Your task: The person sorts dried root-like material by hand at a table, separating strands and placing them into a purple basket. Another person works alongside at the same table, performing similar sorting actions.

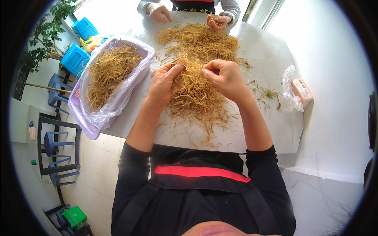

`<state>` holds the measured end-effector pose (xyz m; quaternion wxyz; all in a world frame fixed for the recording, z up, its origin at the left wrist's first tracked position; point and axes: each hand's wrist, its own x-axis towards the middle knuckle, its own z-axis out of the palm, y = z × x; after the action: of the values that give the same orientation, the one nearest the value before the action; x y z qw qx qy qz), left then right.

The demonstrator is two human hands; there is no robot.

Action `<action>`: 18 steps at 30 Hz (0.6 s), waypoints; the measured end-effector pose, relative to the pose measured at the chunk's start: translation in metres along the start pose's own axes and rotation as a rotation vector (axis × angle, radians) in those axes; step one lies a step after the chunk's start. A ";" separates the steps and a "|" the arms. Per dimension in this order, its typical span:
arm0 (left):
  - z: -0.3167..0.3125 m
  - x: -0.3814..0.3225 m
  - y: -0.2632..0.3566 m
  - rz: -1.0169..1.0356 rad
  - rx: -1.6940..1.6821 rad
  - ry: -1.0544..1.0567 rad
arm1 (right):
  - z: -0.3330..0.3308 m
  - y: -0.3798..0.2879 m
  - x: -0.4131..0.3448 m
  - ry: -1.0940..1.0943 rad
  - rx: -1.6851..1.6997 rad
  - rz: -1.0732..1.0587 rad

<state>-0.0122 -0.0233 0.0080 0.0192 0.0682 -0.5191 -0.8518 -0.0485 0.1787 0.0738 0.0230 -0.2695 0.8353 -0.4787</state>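
A heap of thin, yellowish-brown dried roots (pixel 198 96) lies on the pale table before me. My left hand (pixel 166 79) is closed on a bunch of the roots at the heap's upper left, thumb on top. At the upper right of the same heap, my right hand (pixel 223 76) pinches at the roots with thumb and index finger; whether a strand is between the tips is too small to tell. Beyond lies a wider spread of roots (pixel 203 41). More roots (pixel 113 73) fill a lilac plastic basket (pixel 149 56) lined with a clear bag, at the left.
Across the table (pixel 274 126), a co-worker's hand (pixel 218 22) holds some roots. A pinkish packet (pixel 301 89) and a crumpled clear bag (pixel 289 82) lie at the right edge, near root scraps and a green bit (pixel 269 95). Blue stools (pixel 56 143) stand at the left.
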 end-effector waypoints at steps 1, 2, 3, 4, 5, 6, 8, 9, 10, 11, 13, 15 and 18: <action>0.000 0.001 0.000 -0.004 0.003 0.014 | -0.003 -0.001 0.000 -0.017 0.055 0.108; 0.000 0.001 0.000 0.000 -0.001 0.022 | -0.007 -0.002 0.000 -0.026 0.126 0.090; -0.001 0.001 0.000 -0.005 -0.005 0.029 | -0.014 -0.003 -0.001 -0.036 0.188 0.109; -0.002 0.002 0.000 -0.005 -0.013 0.026 | -0.020 -0.006 -0.003 -0.035 0.247 0.131; -0.003 0.002 0.000 -0.004 -0.024 0.021 | -0.026 -0.008 -0.005 -0.048 0.281 0.123; -0.004 0.002 0.000 -0.007 -0.022 0.021 | -0.033 -0.010 -0.007 -0.049 0.310 0.117; -0.005 0.002 0.001 -0.016 -0.030 0.023 | -0.047 -0.010 -0.016 -0.014 0.392 0.040; -0.006 0.001 0.001 -0.020 -0.055 0.013 | -0.058 -0.007 -0.022 0.049 0.367 0.030; -0.006 0.001 0.002 -0.022 -0.080 0.001 | -0.069 -0.002 -0.029 0.155 0.301 0.138; -0.006 0.002 0.003 -0.035 -0.103 0.004 | -0.081 0.005 -0.036 0.202 0.296 0.094; -0.005 0.000 0.004 -0.025 -0.112 -0.012 | -0.105 0.025 -0.053 0.305 0.020 0.327; -0.006 -0.002 0.006 -0.007 -0.142 -0.037 | -0.112 0.047 -0.065 0.345 -0.450 0.301; -0.008 -0.002 0.006 -0.002 -0.155 -0.005 | -0.097 0.060 -0.075 0.275 -0.838 0.321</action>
<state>-0.0097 -0.0327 0.0095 0.0221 0.0650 -0.4514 -0.8897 -0.0391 0.3140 0.0608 -0.1247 -0.0570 0.9830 -0.1218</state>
